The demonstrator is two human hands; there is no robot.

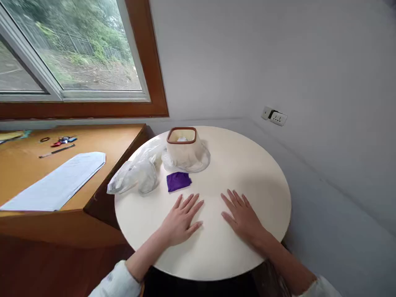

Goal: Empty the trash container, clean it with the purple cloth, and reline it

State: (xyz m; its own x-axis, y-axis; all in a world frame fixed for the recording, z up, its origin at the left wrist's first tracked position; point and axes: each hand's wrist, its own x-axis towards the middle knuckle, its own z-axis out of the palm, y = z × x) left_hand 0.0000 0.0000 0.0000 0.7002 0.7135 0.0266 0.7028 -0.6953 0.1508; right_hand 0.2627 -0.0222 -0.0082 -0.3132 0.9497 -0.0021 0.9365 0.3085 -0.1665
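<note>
My left hand (181, 220) lies flat on the round white table (213, 251), its fingers spread and holding nothing. Just beyond its fingertips is a folded purple cloth (178, 181), apart from the hand. To the right, my right hand (243, 216) also rests palm down with fingers apart, touching only the tabletop. Behind the cloth stands a cream square bin (182, 153) with a brown rim. Something whitish shows inside it, too small to name. A clear plastic bag (136, 175) lies crumpled left of the cloth, and more thin plastic (202, 161) gathers around the bin's base.
A wooden desk (123, 140) adjoins the table on the left. It bears a stack of white papers (58, 179), a dark pen-like stick (57, 151) and several small coloured items (64, 141). A window (93, 53) and a wall socket (278, 118) are behind.
</note>
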